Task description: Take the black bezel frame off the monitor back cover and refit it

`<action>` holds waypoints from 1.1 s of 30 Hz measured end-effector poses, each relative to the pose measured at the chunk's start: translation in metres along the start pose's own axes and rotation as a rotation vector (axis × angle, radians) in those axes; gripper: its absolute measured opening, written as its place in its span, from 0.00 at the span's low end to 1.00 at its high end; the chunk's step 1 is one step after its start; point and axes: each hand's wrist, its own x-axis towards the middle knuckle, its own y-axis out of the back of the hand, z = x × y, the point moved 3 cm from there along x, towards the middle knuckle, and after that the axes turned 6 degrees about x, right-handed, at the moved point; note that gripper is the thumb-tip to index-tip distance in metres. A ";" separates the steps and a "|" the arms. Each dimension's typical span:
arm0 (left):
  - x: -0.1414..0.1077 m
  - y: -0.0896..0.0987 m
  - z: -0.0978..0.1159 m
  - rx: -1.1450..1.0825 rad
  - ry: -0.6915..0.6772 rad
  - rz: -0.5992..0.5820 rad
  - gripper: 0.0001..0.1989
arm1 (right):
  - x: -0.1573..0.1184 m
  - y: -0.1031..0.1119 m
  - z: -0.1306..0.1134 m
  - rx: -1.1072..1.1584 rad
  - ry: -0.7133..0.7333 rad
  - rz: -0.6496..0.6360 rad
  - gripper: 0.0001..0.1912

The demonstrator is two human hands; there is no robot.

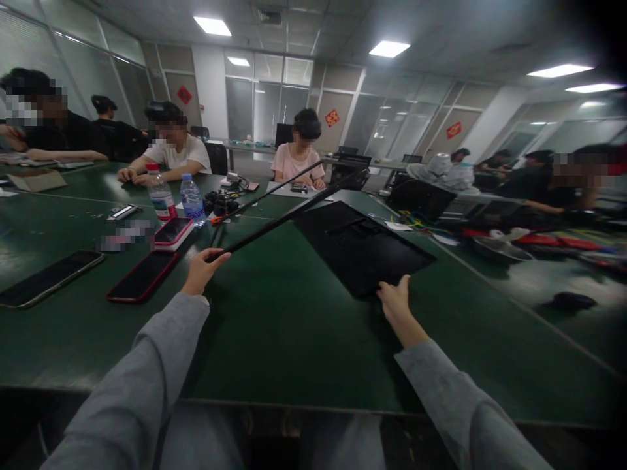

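My left hand (206, 269) is closed on the near corner of a thin black frame (279, 220), which is lifted and tilted above the green table (274, 339). Its long bars reach away toward the far side. To the right lies a flat black panel (362, 245) with a recessed area near its middle. My right hand (396, 300) is at the panel's near edge, with the thumb raised and the fingers at the edge, partly hidden beneath it.
Left of my left hand lie a red-edged phone (143, 277), a pink-edged phone (173, 232) and a dark phone (51, 277). Two bottles (193, 202) stand behind them, near black cables (221, 203). Several people sit around the tables. Coloured wires (416, 220) lie beyond the panel.
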 end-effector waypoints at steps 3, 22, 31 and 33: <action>0.000 0.001 0.001 0.027 -0.006 0.005 0.32 | 0.005 -0.015 0.002 0.104 -0.247 -0.111 0.52; -0.021 0.001 0.031 0.445 -0.603 -0.011 0.20 | 0.055 -0.046 -0.037 0.389 -0.224 -0.200 0.25; -0.007 0.000 0.013 0.607 -0.536 -0.124 0.24 | 0.030 -0.072 -0.016 -0.310 0.269 -0.042 0.20; -0.004 0.002 0.005 0.640 -0.516 -0.138 0.24 | 0.024 -0.076 -0.013 -0.336 0.277 -0.035 0.22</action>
